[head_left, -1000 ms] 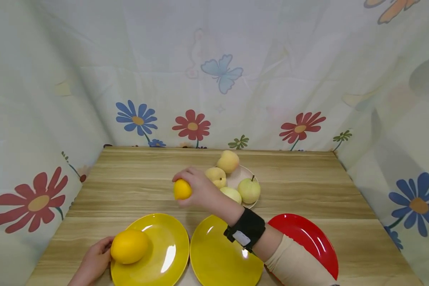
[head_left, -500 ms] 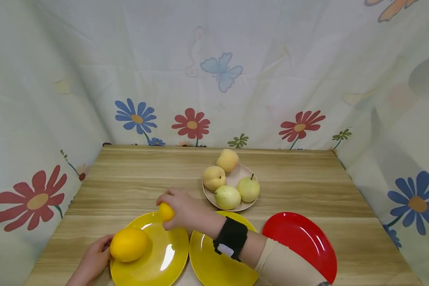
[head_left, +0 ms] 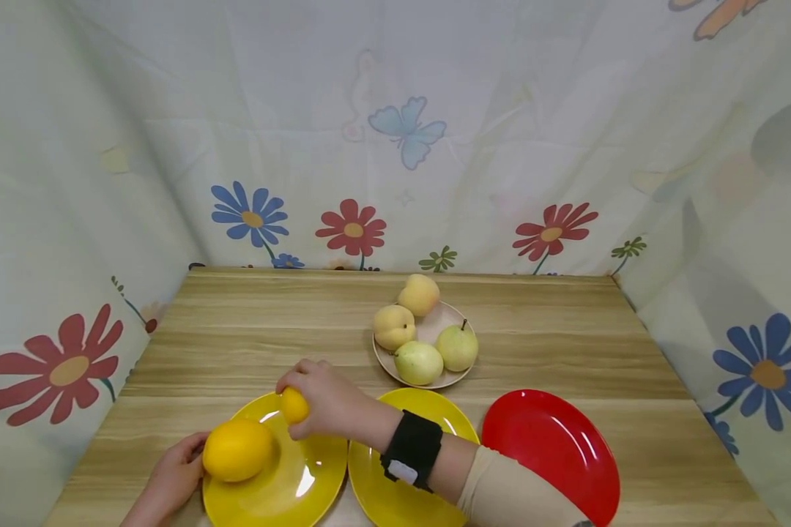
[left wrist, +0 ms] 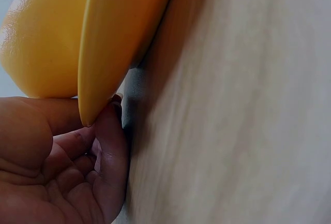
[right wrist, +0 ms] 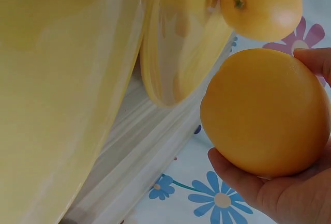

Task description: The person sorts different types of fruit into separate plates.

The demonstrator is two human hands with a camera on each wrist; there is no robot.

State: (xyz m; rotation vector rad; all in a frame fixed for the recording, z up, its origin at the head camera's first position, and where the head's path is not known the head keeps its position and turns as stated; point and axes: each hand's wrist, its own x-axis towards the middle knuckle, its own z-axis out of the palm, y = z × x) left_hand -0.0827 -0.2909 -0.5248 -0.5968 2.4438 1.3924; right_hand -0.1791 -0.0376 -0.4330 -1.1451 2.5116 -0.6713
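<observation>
In the head view, a glossy yellow plate [head_left: 283, 505] at lower left goes with a large golden-yellow fruit [head_left: 237, 450] and a smaller orange-yellow fruit [head_left: 294, 405]; a second yellow plate [head_left: 376, 490] is at lower centre, a bright red plate [head_left: 547, 439] at lower right. Near the centre, a pale pinkish-beige dish [head_left: 443, 318] bears peach-yellow fruits [head_left: 419, 295] and light green pears [head_left: 458, 348], on a tabletop [head_left: 270, 315] of streaked light-brown wood grain. Across the top, a whitish curtain [head_left: 270, 110] shows red and blue flowers [head_left: 253, 219] and a pale blue butterfly [head_left: 410, 135]; at lower centre, a black wristband [head_left: 422, 439] and beige sleeve [head_left: 514, 483].
</observation>
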